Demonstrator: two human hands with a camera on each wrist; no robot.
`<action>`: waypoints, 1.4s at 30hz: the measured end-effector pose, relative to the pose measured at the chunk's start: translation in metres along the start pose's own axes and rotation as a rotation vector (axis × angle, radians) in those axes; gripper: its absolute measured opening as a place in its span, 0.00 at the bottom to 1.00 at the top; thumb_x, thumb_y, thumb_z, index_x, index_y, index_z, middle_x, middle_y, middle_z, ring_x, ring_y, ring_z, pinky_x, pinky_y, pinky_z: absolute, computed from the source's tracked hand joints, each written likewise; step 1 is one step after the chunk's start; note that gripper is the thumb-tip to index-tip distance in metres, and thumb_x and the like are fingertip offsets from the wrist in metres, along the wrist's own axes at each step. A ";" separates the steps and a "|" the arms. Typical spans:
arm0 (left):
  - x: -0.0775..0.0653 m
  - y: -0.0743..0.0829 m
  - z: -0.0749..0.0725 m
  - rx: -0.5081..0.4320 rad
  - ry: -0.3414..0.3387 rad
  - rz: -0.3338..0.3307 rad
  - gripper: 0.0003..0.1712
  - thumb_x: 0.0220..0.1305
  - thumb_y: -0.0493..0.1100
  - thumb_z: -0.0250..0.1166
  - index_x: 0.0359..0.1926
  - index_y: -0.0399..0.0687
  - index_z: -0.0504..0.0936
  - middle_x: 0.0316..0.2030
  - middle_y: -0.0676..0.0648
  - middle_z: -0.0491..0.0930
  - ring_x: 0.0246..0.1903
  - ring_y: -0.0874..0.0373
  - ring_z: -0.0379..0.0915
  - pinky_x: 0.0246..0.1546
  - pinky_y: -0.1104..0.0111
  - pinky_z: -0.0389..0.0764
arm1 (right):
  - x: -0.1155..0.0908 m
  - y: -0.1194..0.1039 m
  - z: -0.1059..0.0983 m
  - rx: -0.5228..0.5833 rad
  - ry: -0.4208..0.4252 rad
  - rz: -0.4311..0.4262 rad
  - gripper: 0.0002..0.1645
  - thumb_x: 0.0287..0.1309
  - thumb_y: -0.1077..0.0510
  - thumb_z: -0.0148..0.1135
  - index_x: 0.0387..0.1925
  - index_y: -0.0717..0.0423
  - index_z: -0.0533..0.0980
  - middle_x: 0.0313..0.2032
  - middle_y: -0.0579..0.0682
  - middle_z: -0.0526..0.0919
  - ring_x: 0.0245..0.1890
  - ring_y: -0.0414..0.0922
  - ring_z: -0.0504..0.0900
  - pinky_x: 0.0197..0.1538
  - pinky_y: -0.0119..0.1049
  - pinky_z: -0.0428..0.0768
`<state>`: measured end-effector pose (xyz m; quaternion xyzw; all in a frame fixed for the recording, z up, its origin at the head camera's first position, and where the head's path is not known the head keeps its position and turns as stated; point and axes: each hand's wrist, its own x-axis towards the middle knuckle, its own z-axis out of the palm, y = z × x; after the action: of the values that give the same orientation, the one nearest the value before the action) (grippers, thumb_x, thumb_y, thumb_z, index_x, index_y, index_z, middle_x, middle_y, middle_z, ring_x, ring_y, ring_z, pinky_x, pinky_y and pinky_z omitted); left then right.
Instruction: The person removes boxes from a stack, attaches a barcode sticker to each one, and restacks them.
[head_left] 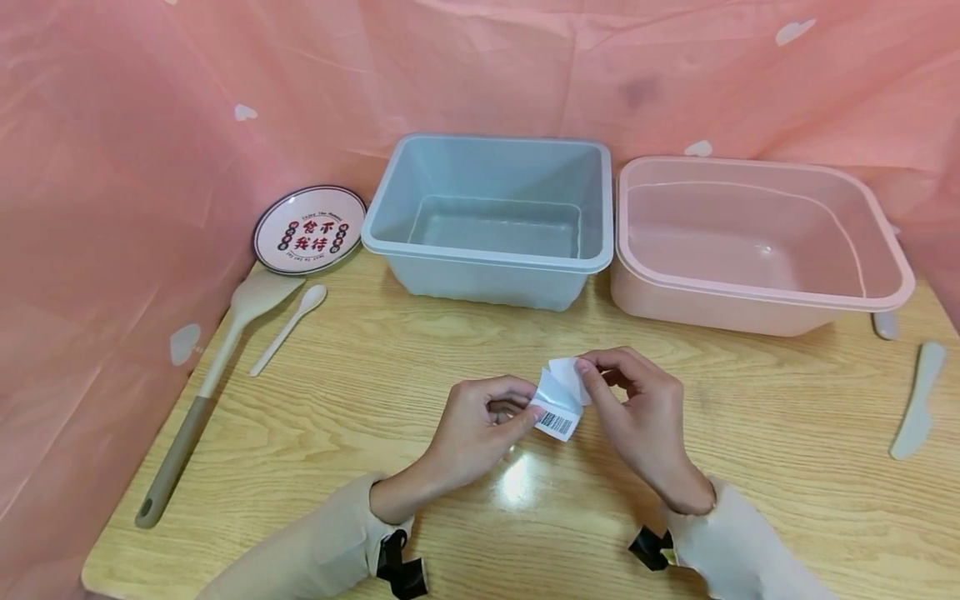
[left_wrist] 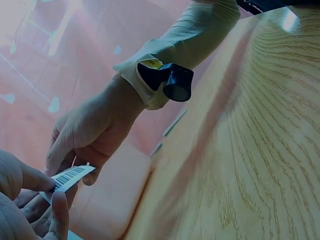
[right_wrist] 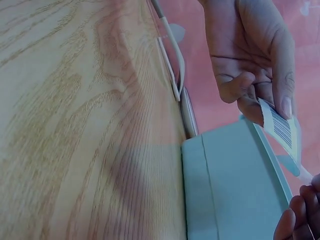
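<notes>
Over the table's middle, my left hand (head_left: 474, 432) pinches a small white barcode label (head_left: 557, 422) between thumb and fingers. Its upper part looks glossy and bent, and a plain white flap (head_left: 567, 374) stands up from it. My right hand (head_left: 643, 410) pinches that flap at its edge with thumb and forefinger. The left wrist view shows the printed bars of the label (left_wrist: 71, 177) between the two hands. From the right wrist view, the left thumb lies on the curved label (right_wrist: 278, 125). Whether the flap is a separate sheet I cannot tell.
Behind the hands stand a grey-blue tub (head_left: 487, 279) and a pink tub (head_left: 720, 312). At left are a printed plate (head_left: 311, 258), a long-handled spatula (head_left: 225, 354) and a small spoon (head_left: 288, 329). A pale spreader knife (head_left: 917, 404) lies at the right edge.
</notes>
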<state>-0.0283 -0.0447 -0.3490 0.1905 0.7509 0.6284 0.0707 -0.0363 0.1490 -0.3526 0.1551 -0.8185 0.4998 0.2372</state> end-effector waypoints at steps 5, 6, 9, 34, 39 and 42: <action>-0.001 -0.001 0.000 -0.009 0.000 -0.003 0.09 0.59 0.31 0.66 0.41 0.31 0.83 0.35 0.36 0.86 0.36 0.51 0.85 0.35 0.66 0.86 | 0.000 0.002 -0.001 -0.023 0.019 0.007 0.02 0.55 0.71 0.65 0.30 0.65 0.82 0.28 0.55 0.85 0.27 0.27 0.76 0.32 0.17 0.76; -0.001 -0.001 0.000 -0.009 0.000 -0.005 0.09 0.59 0.31 0.66 0.41 0.31 0.83 0.35 0.36 0.86 0.36 0.51 0.85 0.35 0.66 0.86 | 0.001 0.003 -0.002 -0.027 0.024 0.007 0.02 0.55 0.70 0.65 0.30 0.66 0.82 0.27 0.55 0.85 0.27 0.27 0.76 0.32 0.17 0.76; -0.002 -0.002 0.001 -0.011 0.001 -0.011 0.09 0.59 0.30 0.65 0.41 0.31 0.83 0.36 0.36 0.86 0.36 0.50 0.84 0.36 0.66 0.86 | 0.001 0.003 -0.003 -0.038 0.033 0.017 0.02 0.55 0.70 0.65 0.30 0.66 0.82 0.28 0.55 0.85 0.27 0.27 0.76 0.32 0.17 0.76; -0.004 -0.017 -0.001 0.063 -0.010 -0.087 0.06 0.56 0.31 0.68 0.37 0.35 0.84 0.31 0.41 0.85 0.32 0.56 0.81 0.30 0.73 0.84 | 0.011 0.009 -0.014 -0.084 0.097 -0.004 0.02 0.54 0.69 0.66 0.29 0.68 0.82 0.27 0.56 0.85 0.26 0.25 0.74 0.30 0.15 0.72; -0.004 -0.032 0.005 0.117 -0.016 -0.115 0.06 0.55 0.32 0.69 0.36 0.35 0.85 0.31 0.42 0.86 0.30 0.59 0.81 0.31 0.75 0.83 | 0.013 0.011 -0.014 -0.096 0.093 -0.020 0.01 0.53 0.70 0.67 0.29 0.65 0.83 0.28 0.56 0.85 0.29 0.24 0.75 0.32 0.14 0.73; -0.003 -0.039 0.007 0.142 -0.011 -0.160 0.08 0.54 0.32 0.70 0.36 0.34 0.85 0.31 0.41 0.86 0.29 0.60 0.82 0.29 0.77 0.82 | 0.013 0.011 -0.013 -0.102 0.092 -0.024 0.04 0.51 0.72 0.67 0.29 0.64 0.83 0.27 0.55 0.85 0.30 0.23 0.75 0.32 0.14 0.73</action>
<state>-0.0303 -0.0447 -0.3888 0.1379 0.8059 0.5648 0.1113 -0.0496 0.1653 -0.3484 0.1294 -0.8292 0.4613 0.2879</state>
